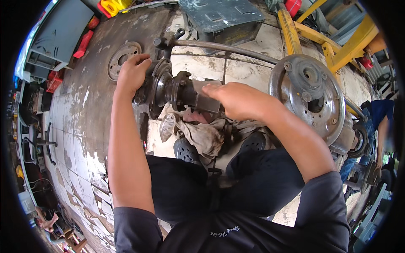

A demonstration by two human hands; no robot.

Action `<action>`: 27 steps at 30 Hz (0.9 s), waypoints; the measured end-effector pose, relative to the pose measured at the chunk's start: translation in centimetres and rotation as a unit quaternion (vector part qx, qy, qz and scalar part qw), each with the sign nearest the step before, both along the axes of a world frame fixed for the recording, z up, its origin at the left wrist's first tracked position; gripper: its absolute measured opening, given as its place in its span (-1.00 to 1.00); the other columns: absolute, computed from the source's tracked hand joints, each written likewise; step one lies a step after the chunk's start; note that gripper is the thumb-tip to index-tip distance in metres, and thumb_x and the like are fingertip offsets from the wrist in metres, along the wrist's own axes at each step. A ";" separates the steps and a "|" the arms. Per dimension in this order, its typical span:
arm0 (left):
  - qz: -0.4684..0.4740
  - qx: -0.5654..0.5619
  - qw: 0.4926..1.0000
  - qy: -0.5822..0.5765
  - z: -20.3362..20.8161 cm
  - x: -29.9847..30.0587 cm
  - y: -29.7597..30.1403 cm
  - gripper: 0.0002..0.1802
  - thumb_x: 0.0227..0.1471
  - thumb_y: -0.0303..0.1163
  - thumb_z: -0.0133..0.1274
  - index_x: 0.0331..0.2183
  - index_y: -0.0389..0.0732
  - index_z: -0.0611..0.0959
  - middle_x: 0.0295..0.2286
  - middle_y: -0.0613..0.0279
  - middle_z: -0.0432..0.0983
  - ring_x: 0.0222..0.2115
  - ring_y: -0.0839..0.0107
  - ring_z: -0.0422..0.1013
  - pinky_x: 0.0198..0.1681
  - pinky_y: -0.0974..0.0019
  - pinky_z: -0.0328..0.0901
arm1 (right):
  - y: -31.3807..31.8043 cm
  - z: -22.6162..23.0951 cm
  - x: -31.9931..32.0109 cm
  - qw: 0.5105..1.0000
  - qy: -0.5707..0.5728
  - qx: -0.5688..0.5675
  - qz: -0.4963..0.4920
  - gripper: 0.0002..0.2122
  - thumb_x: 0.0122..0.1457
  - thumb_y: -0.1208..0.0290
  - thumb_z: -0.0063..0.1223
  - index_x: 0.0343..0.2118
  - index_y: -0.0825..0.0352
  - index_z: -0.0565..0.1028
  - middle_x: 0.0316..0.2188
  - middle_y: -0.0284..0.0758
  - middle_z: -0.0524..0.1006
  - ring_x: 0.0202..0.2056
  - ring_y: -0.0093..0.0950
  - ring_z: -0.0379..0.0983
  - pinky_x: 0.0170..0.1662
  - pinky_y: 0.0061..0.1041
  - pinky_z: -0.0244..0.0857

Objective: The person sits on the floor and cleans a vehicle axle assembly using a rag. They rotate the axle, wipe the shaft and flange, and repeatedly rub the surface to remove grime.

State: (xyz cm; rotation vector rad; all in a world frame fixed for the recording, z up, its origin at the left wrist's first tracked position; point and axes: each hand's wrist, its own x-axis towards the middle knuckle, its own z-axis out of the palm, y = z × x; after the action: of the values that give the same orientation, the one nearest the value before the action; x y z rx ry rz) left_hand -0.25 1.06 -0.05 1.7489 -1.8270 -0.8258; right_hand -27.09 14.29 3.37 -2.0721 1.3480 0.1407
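Observation:
A greasy metal axle assembly lies across in front of me, with a square axle beam (207,103), a bolted flange (182,90) and a round wheel hub (157,89) at its left end. My left hand (134,74) is closed over the outer edge of this hub, fingers bent and partly hidden. On the beam's right part rests my right hand (238,100), its index finger stretched along the top and the other fingers curled out of sight. Beneath the beam a dirty grey rag (204,137) lies between my feet, beside a reddish cloth (198,117).
A long metal rod (228,49) runs behind the axle toward a large round backing plate (331,114) at right. A perforated disc (122,61) lies at far left. Beyond stand a dark case (228,19) and a yellow frame (310,31). Another person (382,122) works at far right.

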 end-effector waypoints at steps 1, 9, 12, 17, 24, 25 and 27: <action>-0.002 -0.002 1.000 0.003 0.6 -0.6 -0.3 -0.54 0.05 -0.22 0.10 -0.04 -0.24 0.65 -0.12 0.04 0.61 -0.07 0.25 0.49 0.03 0.29 0.28 | -0.3 0.3 -0.4 1.000 0.007 0.001 -0.010 -0.39 -0.01 0.72 -0.11 0.22 0.42 0.27 0.12 -0.03 0.42 0.03 -0.08 0.43 0.09 -0.24 0.32; 0.004 0.000 1.000 -0.013 0.5 0.0 -0.5 -0.54 0.05 -0.23 0.09 -0.03 -0.22 0.65 -0.13 0.03 0.61 -0.09 0.25 0.50 0.02 0.30 0.29 | -0.3 -0.1 -0.3 1.000 -0.021 -0.013 -0.006 -0.36 -0.05 0.71 -0.09 0.23 0.47 0.26 0.12 -0.02 0.41 0.02 -0.07 0.43 0.10 -0.24 0.32; 0.000 0.002 1.000 -0.005 0.5 -0.2 -0.4 -0.53 0.04 -0.21 0.10 -0.02 -0.20 0.65 -0.12 0.02 0.61 -0.08 0.23 0.50 0.03 0.29 0.29 | -0.6 -2.3 -1.2 0.999 -0.011 -0.033 0.002 -0.41 0.04 0.59 -0.03 0.22 0.51 0.24 0.11 0.07 0.39 0.05 -0.02 0.40 0.12 -0.21 0.29; -0.004 0.001 1.000 -0.010 0.3 -0.1 -0.6 -0.53 0.04 -0.20 0.10 -0.02 -0.20 0.65 -0.12 0.03 0.61 -0.07 0.23 0.49 0.04 0.28 0.28 | -0.5 -1.5 -1.5 0.997 -0.063 -0.023 0.023 -0.35 0.18 0.18 0.08 0.21 0.56 0.23 0.18 0.11 0.31 0.14 -0.03 0.33 0.21 -0.25 0.21; 0.004 0.010 1.000 -0.003 0.6 -0.4 -0.6 -0.52 0.05 -0.20 0.10 -0.01 -0.21 0.64 -0.11 0.03 0.60 -0.06 0.24 0.49 0.05 0.28 0.27 | -0.4 -0.7 -0.8 1.000 -0.021 -0.005 0.003 -0.28 0.28 -0.12 -0.13 0.19 0.55 0.26 0.19 0.06 0.31 0.13 -0.01 0.33 0.20 -0.24 0.21; 0.003 0.008 1.000 -0.008 0.7 -0.6 -0.6 -0.52 0.05 -0.20 0.10 -0.01 -0.21 0.64 -0.11 0.03 0.60 -0.06 0.24 0.49 0.04 0.28 0.28 | -0.5 -0.8 -1.0 1.000 -0.024 -0.014 -0.001 -0.28 0.29 -0.12 -0.14 0.19 0.55 0.27 0.19 0.06 0.31 0.13 -0.01 0.33 0.20 -0.23 0.22; 0.003 0.003 1.000 -0.010 0.7 -0.8 -0.7 -0.53 0.05 -0.21 0.11 -0.02 -0.22 0.65 -0.11 0.02 0.60 -0.07 0.24 0.49 0.03 0.28 0.28 | -1.2 -2.3 -0.9 0.999 -0.017 -0.014 -0.039 -0.37 0.29 -0.10 -0.14 0.05 0.52 0.38 0.04 0.02 0.45 0.05 -0.05 0.41 0.10 -0.20 0.28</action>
State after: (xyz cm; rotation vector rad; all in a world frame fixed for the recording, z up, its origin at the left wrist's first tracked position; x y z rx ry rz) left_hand -1.03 0.41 0.64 1.7701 -1.8333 -0.8150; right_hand -28.00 13.05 1.05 -2.0327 1.4155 0.0527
